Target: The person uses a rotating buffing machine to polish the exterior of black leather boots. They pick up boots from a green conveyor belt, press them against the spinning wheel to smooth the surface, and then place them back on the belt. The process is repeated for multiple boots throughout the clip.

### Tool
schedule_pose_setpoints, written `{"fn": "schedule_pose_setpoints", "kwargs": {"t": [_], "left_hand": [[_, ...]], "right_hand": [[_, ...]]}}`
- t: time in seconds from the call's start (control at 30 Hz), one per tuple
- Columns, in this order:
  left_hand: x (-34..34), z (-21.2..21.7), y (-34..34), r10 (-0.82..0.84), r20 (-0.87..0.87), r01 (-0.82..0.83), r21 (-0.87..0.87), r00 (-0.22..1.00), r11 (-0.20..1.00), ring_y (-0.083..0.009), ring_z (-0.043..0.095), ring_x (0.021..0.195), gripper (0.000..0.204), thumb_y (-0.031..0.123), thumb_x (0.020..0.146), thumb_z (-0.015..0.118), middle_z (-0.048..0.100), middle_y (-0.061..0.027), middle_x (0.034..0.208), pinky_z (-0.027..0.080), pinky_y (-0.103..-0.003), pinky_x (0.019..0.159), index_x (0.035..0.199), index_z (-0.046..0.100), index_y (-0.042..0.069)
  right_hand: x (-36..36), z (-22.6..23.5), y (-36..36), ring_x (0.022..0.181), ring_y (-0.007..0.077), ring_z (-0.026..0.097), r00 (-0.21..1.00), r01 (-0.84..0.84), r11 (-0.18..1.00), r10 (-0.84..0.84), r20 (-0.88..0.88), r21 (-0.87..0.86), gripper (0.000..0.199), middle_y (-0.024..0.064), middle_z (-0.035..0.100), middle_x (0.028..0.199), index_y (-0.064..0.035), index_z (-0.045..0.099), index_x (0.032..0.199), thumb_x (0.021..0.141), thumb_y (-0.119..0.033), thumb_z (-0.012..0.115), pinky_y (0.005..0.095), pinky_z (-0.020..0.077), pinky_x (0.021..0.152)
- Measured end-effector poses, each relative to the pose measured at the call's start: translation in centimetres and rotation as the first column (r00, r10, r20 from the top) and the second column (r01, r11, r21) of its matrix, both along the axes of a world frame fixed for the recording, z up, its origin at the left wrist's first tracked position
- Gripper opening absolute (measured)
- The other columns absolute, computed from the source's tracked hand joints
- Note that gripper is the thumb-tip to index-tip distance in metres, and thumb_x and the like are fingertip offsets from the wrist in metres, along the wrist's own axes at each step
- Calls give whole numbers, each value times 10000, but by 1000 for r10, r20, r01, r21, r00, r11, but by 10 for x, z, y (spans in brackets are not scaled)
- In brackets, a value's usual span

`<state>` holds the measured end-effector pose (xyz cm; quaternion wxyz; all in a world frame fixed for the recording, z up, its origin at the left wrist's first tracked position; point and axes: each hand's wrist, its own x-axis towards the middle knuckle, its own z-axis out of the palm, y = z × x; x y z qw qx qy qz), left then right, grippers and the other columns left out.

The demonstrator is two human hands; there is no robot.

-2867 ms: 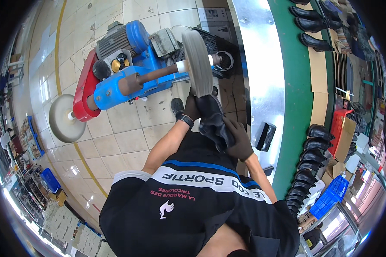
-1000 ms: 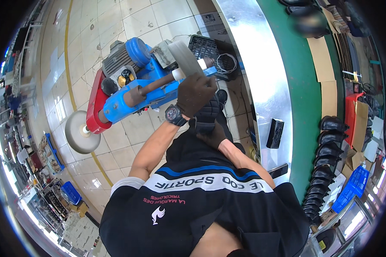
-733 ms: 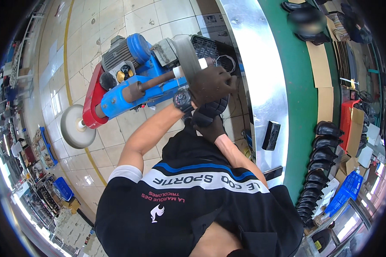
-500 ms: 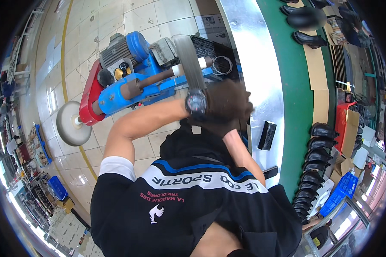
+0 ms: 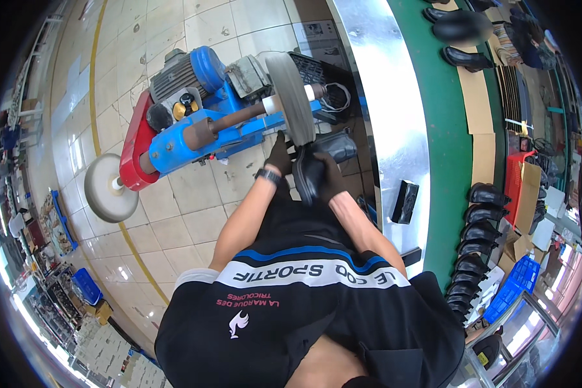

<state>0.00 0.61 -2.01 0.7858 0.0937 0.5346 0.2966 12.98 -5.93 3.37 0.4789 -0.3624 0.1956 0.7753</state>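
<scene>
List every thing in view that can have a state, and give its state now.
Grey round buffing wheel: mounted; spin unclear.
Black leather boot: held at the grey wheel's near edge; contact unclear.
Right hand in dark brown glove: closed on the boot.
Left hand in dark brown glove: beside the boot; grip unclear.
Pale round wheel: mounted, untouched.
Black rectangular block: lying on the shiny metal bench.
Glossy black shoes: lined in a row.

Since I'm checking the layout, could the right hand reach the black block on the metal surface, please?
Probably yes: nothing visible stands between the right hand and the black block, though that hand must first leave the black boot.
</scene>
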Motion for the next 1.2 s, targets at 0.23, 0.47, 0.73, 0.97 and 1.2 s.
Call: {"fn": "schedule_pose_setpoints", "kwargs": {"t": [0.23,0.47,0.73,0.97,1.2], "left_hand": [[-9,-101,19,80,306,-79,-16,949,997,-222,624,1072,637,553,1014,258,664,-111,1122,491,-351,953,1242,579,53],[-39,42,-60,-109,-593,563,668,798,487,-287,579,1110,491,54,876,630,523,-122,1310,576,-347,872,1347,494,36],[-42,34,-84,87,-728,324,405,680,855,-273,594,973,413,284,884,631,627,-148,1091,468,-369,838,1184,595,2],[-45,34,-55,245,454,-242,-66,857,968,-241,595,1134,613,456,913,590,621,-120,1236,458,-363,1005,1310,506,-4],[-21,-60,-21,-375,-723,813,488,580,318,-277,568,1170,608,233,878,650,588,-179,1266,491,-347,940,1381,399,1]], "right_hand": [[-14,-34,14,807,193,658,969,-227,973,230,89,-44,218,60,685,906,-84,661,946,785,-230,682,340,542,782],[40,38,-13,866,172,665,774,-594,802,592,225,-67,434,101,688,985,-12,616,1142,796,-261,696,286,529,813],[24,107,-25,1083,398,617,-509,-833,113,226,830,-542,1149,316,580,1196,-48,132,1521,673,-440,801,412,492,929],[36,99,-47,1098,338,631,-106,-860,443,328,939,-252,921,288,560,1286,-60,362,1475,700,-298,802,372,486,941],[21,79,-62,1036,211,636,486,-560,825,245,839,83,671,163,615,1240,44,427,1401,839,-186,714,324,502,909]]}}
